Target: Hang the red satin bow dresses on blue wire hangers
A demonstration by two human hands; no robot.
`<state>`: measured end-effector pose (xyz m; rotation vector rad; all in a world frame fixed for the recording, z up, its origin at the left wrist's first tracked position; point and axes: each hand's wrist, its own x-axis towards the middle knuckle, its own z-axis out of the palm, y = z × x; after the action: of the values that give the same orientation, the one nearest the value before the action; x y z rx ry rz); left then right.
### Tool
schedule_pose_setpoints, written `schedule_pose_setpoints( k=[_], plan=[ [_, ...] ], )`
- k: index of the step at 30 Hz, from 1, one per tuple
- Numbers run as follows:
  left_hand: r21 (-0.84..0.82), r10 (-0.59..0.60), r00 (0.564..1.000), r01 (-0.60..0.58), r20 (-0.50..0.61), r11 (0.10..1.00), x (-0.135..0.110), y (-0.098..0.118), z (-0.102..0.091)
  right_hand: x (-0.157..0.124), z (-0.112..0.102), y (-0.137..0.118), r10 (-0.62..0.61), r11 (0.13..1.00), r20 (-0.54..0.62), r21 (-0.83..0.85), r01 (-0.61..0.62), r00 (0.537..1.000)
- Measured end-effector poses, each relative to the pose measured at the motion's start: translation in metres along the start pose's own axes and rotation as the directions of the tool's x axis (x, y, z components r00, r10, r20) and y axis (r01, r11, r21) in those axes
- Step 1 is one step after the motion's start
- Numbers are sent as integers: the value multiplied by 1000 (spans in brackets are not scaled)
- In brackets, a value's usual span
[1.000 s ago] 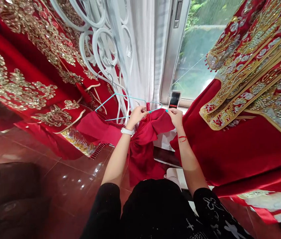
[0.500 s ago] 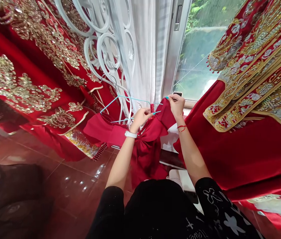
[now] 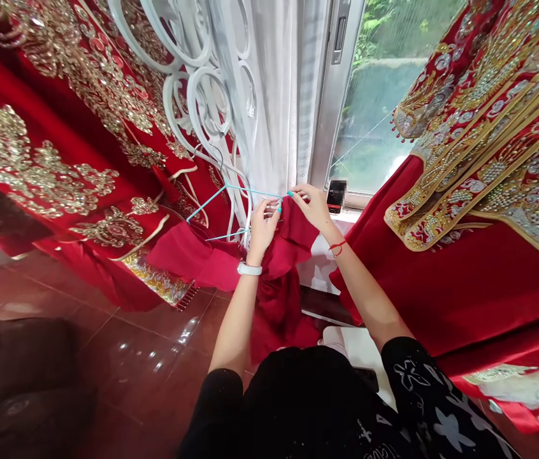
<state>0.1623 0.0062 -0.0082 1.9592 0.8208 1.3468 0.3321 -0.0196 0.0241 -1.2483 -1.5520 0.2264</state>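
Observation:
A red dress (image 3: 197,258) hangs from a thin turquoise hanger (image 3: 250,190), its left shoulder on one end of the hanger and its skirt falling in folds below. My right hand (image 3: 311,205) pinches the dress's right shoulder near the hanger's right end, between thumb and fingertips. Close beside it, my left hand (image 3: 264,226) is closed at the neckline, fingers bent and fingertips together on the cloth by the hanger. What exactly lies under the left fingertips is partly hidden.
White scrolled metalwork (image 3: 209,95) holds the hanger's hook. Red gowns with gold beading (image 3: 44,166) crowd the left; a beaded red garment (image 3: 480,191) hangs on the right. A phone (image 3: 336,196) stands on the sill by the window (image 3: 374,115). Dark sheer fabric (image 3: 21,376) lies lower left.
My right hand has moved left and inward with the dress's shoulder, closer to the hanger's end. My left hand has shifted slightly up. The phone now shows more fully.

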Motion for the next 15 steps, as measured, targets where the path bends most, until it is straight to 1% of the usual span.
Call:
schedule_pose_setpoints(
  k=[1,2,4,7,9,11,13,14,15],
  plan=[
    [3,14,1000,-14,-28,1000,-6,1,0,-2,-1,1,-6,1000,35,14,5,999],
    [24,23,999,-22,-29,999,-10,2,0,-4,-2,2,-12,1000,74,21,11,997],
    [61,14,1000,-14,-3,998,-16,3,4,-4,0,2,-7,1000,124,10,6,992],
    [6,-51,999,51,-1,999,-17,6,7,-2,5,-1,21,1000,97,-24,-18,995],
    [-18,-60,998,59,-13,998,-19,13,-2,-2,7,-2,10,1000,67,-28,-8,998],
    [50,-16,997,20,-69,999,-25,22,-24,-5,4,-3,-10,1000,52,-27,11,999],
    [209,49,978,-5,-203,978,-37,29,-61,-12,-1,-5,-15,999,27,-51,16,1000],
    [301,75,948,23,-310,953,-43,31,-82,-16,-3,-6,-9,996,-4,-87,9,1000],
    [381,96,897,84,-431,921,-49,32,-103,-19,-5,-7,-1,990,-53,-139,-7,999]
  ],
)
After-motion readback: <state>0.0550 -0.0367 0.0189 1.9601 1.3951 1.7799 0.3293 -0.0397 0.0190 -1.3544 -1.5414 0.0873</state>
